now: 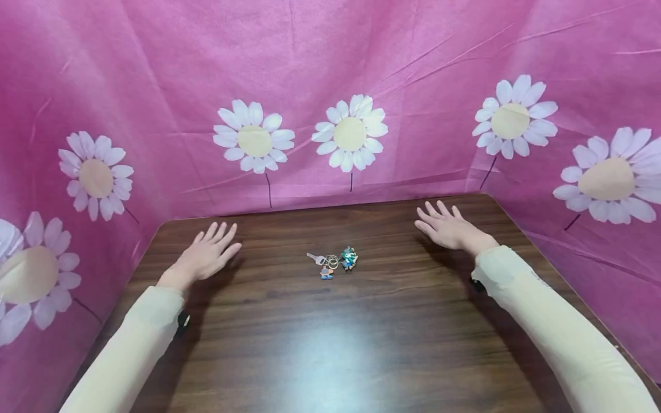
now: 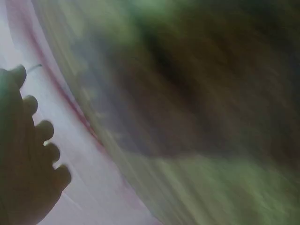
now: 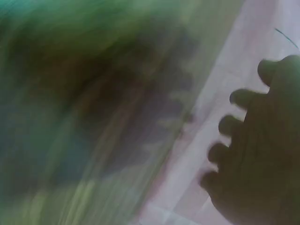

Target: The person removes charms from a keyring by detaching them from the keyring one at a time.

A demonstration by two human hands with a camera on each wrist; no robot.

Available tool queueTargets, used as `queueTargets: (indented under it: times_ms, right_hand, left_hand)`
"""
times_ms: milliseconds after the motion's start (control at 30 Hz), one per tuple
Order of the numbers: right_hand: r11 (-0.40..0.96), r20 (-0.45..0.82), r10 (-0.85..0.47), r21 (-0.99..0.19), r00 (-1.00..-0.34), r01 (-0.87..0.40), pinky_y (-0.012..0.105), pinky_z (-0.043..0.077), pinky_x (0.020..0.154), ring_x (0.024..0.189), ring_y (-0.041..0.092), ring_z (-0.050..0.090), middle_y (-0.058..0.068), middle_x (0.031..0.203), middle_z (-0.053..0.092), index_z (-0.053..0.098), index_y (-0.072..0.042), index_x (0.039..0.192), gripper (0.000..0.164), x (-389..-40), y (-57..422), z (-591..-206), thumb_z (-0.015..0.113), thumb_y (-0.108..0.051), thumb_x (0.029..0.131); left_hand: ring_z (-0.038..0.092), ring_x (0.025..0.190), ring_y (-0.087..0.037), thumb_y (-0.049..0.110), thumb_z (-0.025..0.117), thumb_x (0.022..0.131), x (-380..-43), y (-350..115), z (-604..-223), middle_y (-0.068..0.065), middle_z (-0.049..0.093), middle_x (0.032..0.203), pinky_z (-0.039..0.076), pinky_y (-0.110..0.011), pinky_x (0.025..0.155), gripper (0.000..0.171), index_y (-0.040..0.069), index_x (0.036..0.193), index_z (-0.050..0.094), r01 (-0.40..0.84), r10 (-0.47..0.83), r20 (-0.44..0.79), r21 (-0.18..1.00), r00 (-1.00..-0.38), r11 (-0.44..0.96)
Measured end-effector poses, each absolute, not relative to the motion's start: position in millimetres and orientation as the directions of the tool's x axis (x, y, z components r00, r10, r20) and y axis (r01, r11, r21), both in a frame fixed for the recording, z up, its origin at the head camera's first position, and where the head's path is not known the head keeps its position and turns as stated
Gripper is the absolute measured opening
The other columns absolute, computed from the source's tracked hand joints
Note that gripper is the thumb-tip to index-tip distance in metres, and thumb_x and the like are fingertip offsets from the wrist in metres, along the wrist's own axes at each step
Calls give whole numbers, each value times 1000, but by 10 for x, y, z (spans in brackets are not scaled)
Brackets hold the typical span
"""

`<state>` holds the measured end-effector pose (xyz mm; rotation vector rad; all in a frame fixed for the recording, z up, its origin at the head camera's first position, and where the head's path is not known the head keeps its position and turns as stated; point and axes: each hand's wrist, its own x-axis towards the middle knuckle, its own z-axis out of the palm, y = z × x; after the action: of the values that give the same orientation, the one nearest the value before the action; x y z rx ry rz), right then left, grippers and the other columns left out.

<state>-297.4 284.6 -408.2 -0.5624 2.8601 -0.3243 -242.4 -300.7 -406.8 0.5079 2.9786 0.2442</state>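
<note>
In the head view a silver key lies near the middle of the table, joined to metal rings. Beside the rings are a small orange and blue figure charm and a larger green, white and blue charm. My left hand is held over the table's left side, fingers spread and extended. Over the right side my right hand is likewise spread. Neither hand touches the keychain. Both wrist views show the hands dark, the left hand and the right hand, holding nothing.
The dark wooden table carries a bright glare patch near its front. Pink cloth with large white daisies hangs along the back and both sides, close to the table's edges.
</note>
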Motion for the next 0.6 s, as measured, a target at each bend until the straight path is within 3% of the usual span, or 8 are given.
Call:
queueTargets:
  times_ms: [133,233,333,467,600]
  right_hand:
    - [790,-185,-463,-529,-867,-309,64,8,121,150,48,9,24,166,7,10,-8,163,78,-2994,2666,-3953,41,-53,107]
    - [679,-162,-514,-677,-842,-284,56,20,122,149,39,24,19,166,18,4,-16,164,89,-2998,2414,-3894,56,-52,101]
    - [550,-142,-549,-804,-824,-228,54,31,118,143,36,38,19,162,29,5,-20,164,96,-2994,2103,-3912,67,-47,97]
    - [455,-125,-591,-868,-797,-201,50,43,111,134,34,51,20,156,40,19,-12,162,92,-2962,1752,-3979,75,-37,94]
    - [462,-129,-637,-853,-760,-242,44,40,114,139,30,46,18,152,47,35,-1,155,81,-2898,1547,-4049,76,-32,93]
  left_hand:
    - [2,152,-44,57,30,107,-2506,-2692,-3971,-24,13,165,6,-62,122,77,7,162,11,330,392,-131,341,-910,880]
    - [4,153,-38,61,28,106,-2524,-2390,-3873,-16,11,167,8,-58,123,76,16,164,8,315,437,-174,469,-883,825]
    - [13,153,-32,60,31,106,-2532,-2104,-3822,-8,16,167,14,-52,124,72,22,164,12,302,477,-185,570,-859,764]
    - [31,148,-27,50,52,104,-2566,-1792,-3857,-7,30,164,27,-47,121,73,13,161,26,349,549,-131,647,-826,679]
    - [42,142,-24,38,70,96,-2582,-1558,-3959,-10,46,155,35,-43,117,72,3,153,42,364,608,-120,705,-785,608]
